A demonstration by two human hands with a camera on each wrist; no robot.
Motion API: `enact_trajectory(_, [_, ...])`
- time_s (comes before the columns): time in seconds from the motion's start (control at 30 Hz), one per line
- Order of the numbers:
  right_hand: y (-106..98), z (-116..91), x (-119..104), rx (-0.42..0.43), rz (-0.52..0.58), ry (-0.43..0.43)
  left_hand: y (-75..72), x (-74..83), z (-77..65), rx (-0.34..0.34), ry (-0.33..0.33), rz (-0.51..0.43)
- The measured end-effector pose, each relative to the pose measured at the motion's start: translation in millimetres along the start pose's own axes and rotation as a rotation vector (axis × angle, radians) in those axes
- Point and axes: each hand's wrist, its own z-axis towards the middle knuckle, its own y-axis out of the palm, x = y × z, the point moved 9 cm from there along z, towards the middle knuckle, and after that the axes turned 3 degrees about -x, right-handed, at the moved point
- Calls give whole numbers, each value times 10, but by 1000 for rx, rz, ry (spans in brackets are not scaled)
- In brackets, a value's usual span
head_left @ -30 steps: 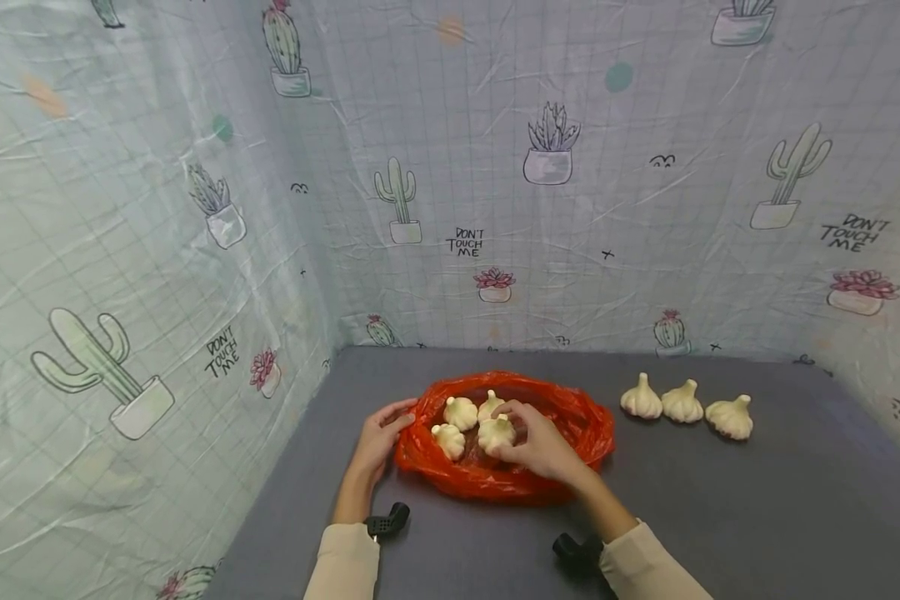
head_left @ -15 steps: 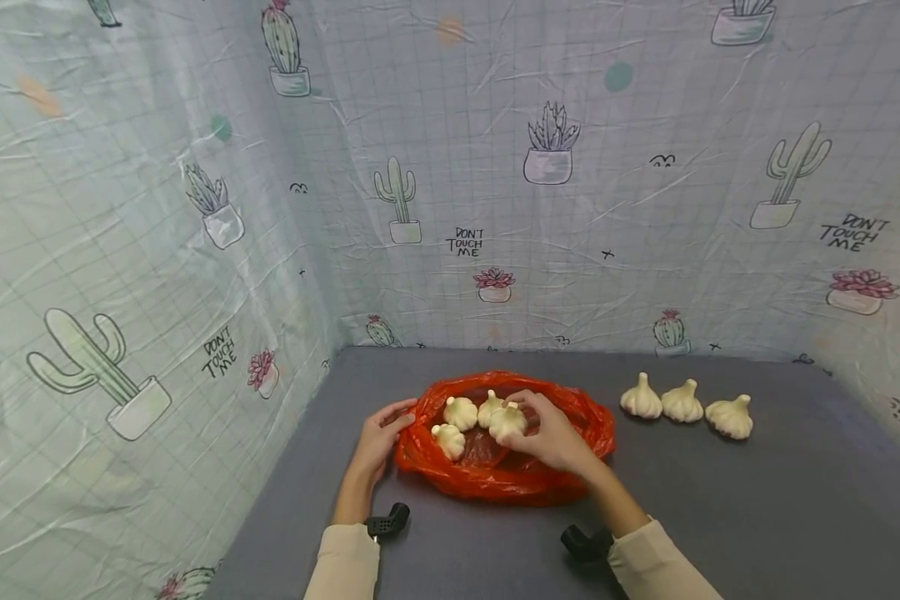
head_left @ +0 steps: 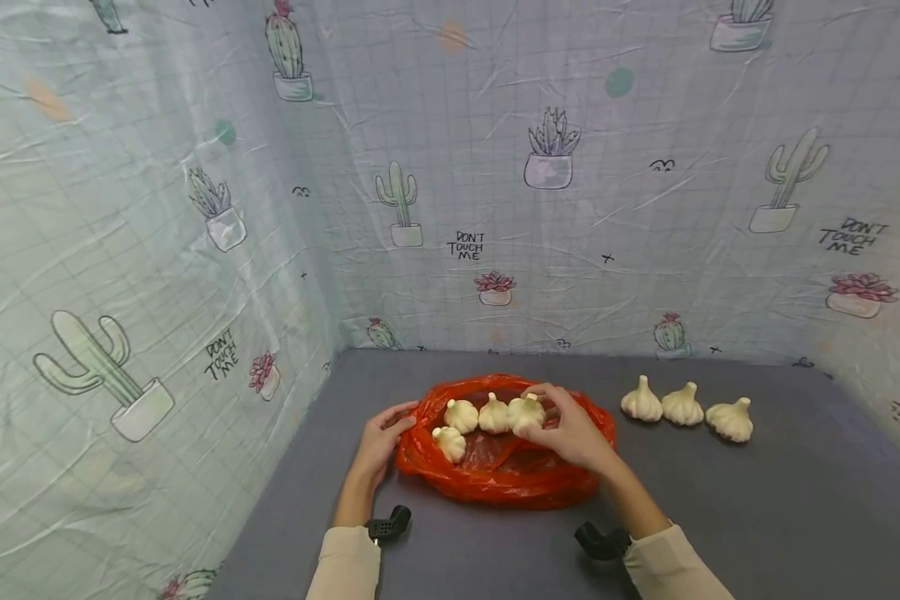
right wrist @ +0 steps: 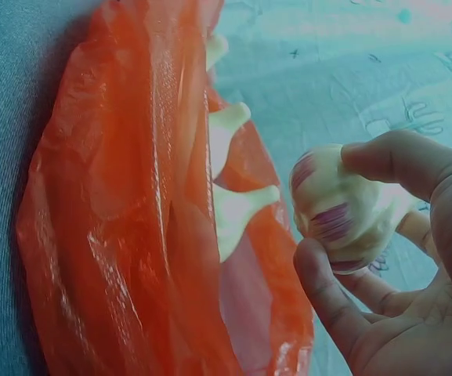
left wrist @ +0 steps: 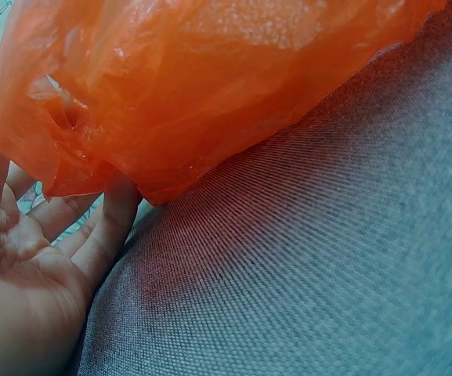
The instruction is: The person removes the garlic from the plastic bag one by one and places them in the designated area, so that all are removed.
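Observation:
A red plastic bag lies wide open on the grey table. My left hand holds its left edge; in the left wrist view the fingers reach in behind the thin plastic. My right hand grips a garlic bulb between thumb and fingers over the bag's opening. The right wrist view shows this bulb with purple streaks on its base, held apart from the bag. Three more pale bulbs sit inside: one at the front left, one behind it, one in the middle.
Right of the bag, three garlic bulbs stand in a row on the table: a left one, a middle one and a right one. A cactus-print cloth hangs behind and at the left.
My right hand has moved the garlic bulb right and slightly back across the bag, uncovering the middle bulb. My left hand has stayed at the bag's edge.

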Motion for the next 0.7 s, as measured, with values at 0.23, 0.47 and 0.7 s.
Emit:
enact_trajectory(0.23, [-87, -110, 29, 21, 12, -5, -4, 5, -12, 1, 0, 2])
enact_trajectory(0.47, [-276, -231, 85, 61, 5, -31, -10, -6, -12, 3, -3, 1])
enact_trajectory(0.7, [-486, -366, 212, 79, 2, -33, -7, 9, -13, 3, 9, 4])
